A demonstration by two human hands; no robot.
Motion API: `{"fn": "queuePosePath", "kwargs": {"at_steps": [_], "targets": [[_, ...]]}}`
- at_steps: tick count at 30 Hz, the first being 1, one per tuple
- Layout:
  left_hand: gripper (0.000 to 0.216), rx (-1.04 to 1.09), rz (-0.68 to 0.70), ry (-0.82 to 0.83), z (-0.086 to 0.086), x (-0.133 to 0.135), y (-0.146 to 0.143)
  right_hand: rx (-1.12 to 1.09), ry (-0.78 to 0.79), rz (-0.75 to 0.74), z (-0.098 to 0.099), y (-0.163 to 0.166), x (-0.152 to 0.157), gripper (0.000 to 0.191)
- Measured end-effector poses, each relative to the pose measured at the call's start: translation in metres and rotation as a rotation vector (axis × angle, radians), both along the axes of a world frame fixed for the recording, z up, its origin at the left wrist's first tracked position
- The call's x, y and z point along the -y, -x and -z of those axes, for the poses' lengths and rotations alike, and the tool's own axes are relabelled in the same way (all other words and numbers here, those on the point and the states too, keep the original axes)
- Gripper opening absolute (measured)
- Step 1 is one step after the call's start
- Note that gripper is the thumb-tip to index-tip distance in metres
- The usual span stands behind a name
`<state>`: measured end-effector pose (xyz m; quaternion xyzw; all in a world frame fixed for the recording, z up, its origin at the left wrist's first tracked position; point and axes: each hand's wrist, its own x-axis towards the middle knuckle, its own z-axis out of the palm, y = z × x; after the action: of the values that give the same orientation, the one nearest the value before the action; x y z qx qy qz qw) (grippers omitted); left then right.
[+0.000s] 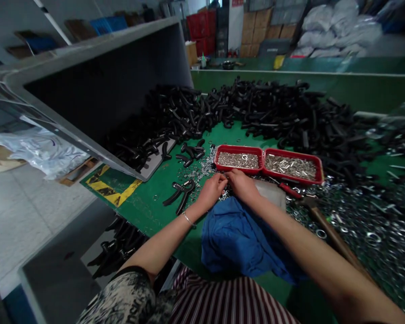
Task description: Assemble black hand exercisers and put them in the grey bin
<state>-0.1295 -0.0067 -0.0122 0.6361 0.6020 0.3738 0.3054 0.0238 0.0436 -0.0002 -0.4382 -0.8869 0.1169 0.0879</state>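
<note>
My left hand [212, 189] and my right hand [242, 184] meet fingertip to fingertip just in front of the left red tray [238, 149]. Both have their fingers curled and pinched over small silver metal rings [202, 171] scattered on the green table [148, 202]. What sits between the fingers is too small to name. A thin bracelet circles my left wrist. A second red tray [320, 168] of silver metal parts adjoins the first on the right. A blue cloth [243, 238] lies under my forearms.
A big heap of black curved rubber tubes [273, 112] covers the back of the table. A few loose tubes [180, 193] lie left of my hands. A hammer with a wooden handle [330, 231] and a red-handled tool [290, 190] lie right. A grey bin [97, 90] stands left.
</note>
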Motion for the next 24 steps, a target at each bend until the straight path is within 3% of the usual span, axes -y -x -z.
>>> {"fn": "queuePosePath", "kwargs": {"at_steps": [6,9,11,13,15,18,20,24], "targets": [[0.016,0.064,-0.052,0.015,0.001,0.027,0.012,-0.015,0.005,0.077,-0.006,0.02,0.003,0.025],[0.022,0.149,-0.061,0.028,-0.004,0.036,0.017,-0.076,-0.01,0.114,-0.011,-0.002,0.0,0.024],[0.024,0.219,-0.058,0.048,-0.012,0.039,0.01,-0.254,0.022,0.172,-0.013,-0.03,0.0,0.022],[0.025,0.3,-0.01,0.078,-0.019,0.038,-0.007,-0.594,0.211,0.25,-0.013,-0.063,0.005,0.021],[0.025,0.39,0.071,0.122,-0.024,0.034,-0.032,-0.972,0.54,0.297,-0.011,-0.092,0.02,0.026],[0.026,0.51,0.172,0.19,-0.025,0.026,-0.074,-1.306,0.936,0.299,-0.008,-0.122,0.051,0.029],[0.027,0.547,0.235,0.225,-0.023,0.022,-0.097,-1.408,1.035,0.309,-0.006,-0.133,0.069,0.028],[0.026,0.56,0.335,0.275,-0.022,0.02,-0.123,-1.484,1.024,0.313,-0.003,-0.147,0.085,0.026]]}}
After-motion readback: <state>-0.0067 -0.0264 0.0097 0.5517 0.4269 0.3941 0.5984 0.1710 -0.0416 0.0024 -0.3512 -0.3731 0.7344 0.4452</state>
